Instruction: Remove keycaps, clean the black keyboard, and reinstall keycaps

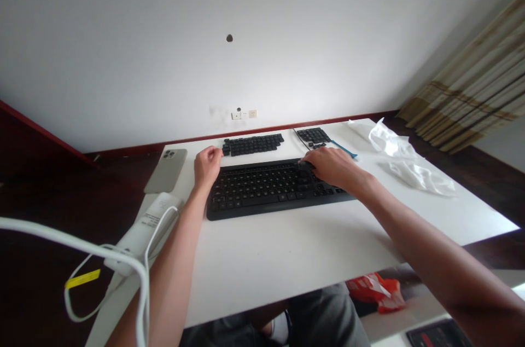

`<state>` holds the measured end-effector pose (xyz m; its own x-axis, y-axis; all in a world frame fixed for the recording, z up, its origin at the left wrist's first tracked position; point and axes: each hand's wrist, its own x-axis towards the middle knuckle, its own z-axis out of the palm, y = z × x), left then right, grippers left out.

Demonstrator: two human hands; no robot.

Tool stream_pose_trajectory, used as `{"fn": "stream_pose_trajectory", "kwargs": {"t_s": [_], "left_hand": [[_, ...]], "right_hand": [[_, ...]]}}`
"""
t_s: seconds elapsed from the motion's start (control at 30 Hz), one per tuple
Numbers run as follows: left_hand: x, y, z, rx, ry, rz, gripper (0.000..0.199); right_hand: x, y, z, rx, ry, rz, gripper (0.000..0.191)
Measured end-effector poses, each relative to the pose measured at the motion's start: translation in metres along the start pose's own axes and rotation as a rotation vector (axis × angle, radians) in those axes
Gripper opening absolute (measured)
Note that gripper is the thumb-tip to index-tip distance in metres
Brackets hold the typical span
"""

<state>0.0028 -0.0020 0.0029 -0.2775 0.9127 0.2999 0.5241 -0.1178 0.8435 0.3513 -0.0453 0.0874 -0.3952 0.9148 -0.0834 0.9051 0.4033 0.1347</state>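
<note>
- bg: pale wall (262, 51) w/ a dark round hole (229, 38), outlets (245, 115) low down, dk red baseboard (192, 138); striped curtain (471, 90) on r side.
- white table (262, 259) runs across the view; blk keyboard (262, 188) lies flat nr its middle, btwn the hands, keys up.
- l hand (208, 166): at kbd's upper l corner, fingers curled in, mostly closed; can't tell if it grips anything. nearest to l end of the main keycap group.
- r hand (330, 165): palm down over kbd's upper r part, fingers bent, tips down by a dk key area; fingers partly hidden, so can't tell how far open or if a key is held.
- main keycap group (254, 144): loose blk caps in rows, just behind kbd.
- smaller keycap group (314, 135): r of the main one, w/ thin blk cord (301, 140) alongside & blue tool (343, 149) nr it.
- clear plastic wrap (389, 142), crumpled, far r.
- phone (166, 171): back up, l side, cameras showing; wh power strip (143, 232) below it w/ wh cable (53, 231) & yellow tag (82, 279).
- under table edge: red plastic bag (379, 291), gray pants (328, 317).
</note>
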Motion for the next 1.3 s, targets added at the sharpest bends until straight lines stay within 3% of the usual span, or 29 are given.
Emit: {"fn": "stream_pose_trajectory", "kwargs": {"t_s": [0.17, 0.3, 0.5, 0.6, 0.67, 0.83, 1.17, 1.3], "left_hand": [[0.000, -0.001, 0.000, 0.004, 0.003, -0.005, 0.022], [-0.001, 0.001, -0.001, 0.012, 0.001, 0.002, 0.022], [-0.002, 0.005, -0.001, 0.001, -0.020, 0.006, 0.023], [-0.002, 0.008, -0.002, -0.008, -0.028, 0.006, 0.023], [-0.003, 0.010, -0.002, -0.014, -0.027, 0.001, 0.023], [-0.004, 0.014, -0.001, -0.026, -0.019, 0.004, 0.023], [-0.011, 0.014, 0.002, -0.051, -0.034, 0.027, 0.024], [-0.014, 0.013, 0.002, -0.005, -0.038, 0.031, 0.025]], "right_hand": [[0.000, -0.017, -0.006, -0.028, -0.054, 0.070, 0.028], [0.008, -0.019, 0.002, 0.038, 0.032, 0.143, 0.019], [0.023, 0.030, 0.024, 0.301, 0.285, 0.165, 0.022], [0.024, 0.047, 0.027, 0.380, 0.375, 0.101, 0.023], [0.023, 0.047, 0.026, 0.422, 0.366, 0.002, 0.025], [0.018, 0.029, 0.020, 0.398, 0.204, -0.156, 0.020], [0.009, 0.022, 0.017, 0.286, 0.115, -0.244, 0.020], [0.014, 0.016, 0.021, 0.275, 0.156, -0.141, 0.017]]}}
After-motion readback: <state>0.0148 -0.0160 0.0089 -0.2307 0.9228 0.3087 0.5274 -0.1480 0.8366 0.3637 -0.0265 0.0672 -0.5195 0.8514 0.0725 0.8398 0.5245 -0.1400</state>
